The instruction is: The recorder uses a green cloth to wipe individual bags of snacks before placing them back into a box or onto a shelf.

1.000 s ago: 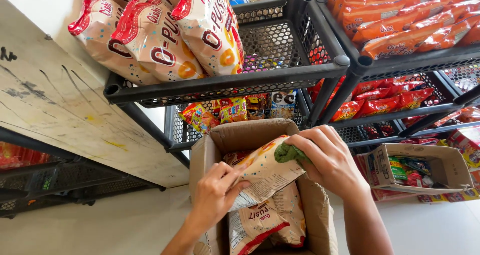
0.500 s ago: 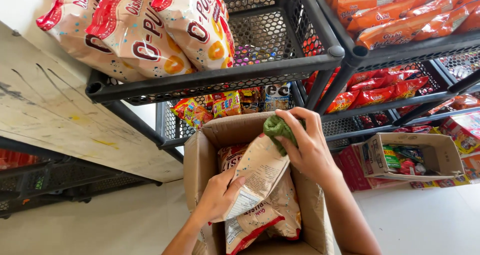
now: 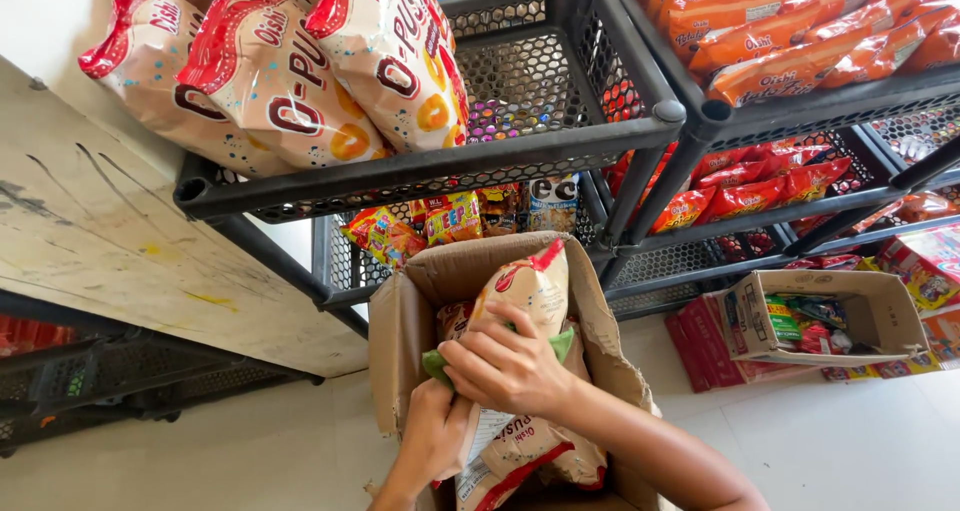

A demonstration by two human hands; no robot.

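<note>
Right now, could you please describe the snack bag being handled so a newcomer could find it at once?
Below the black mesh shelf rack stands an open cardboard box. A beige snack bag rises upright from it, gripped by the left hand and right hand. Unlike the bags lying beneath, a green cloth presses against it.

Beige snack bag (image 3: 528, 289) with red top corner is standing upright inside the open cardboard box (image 3: 400, 331), toward 12 o'clock. Green cloth (image 3: 436, 364) is pressing against its lower face, toward 6 o'clock.
</note>
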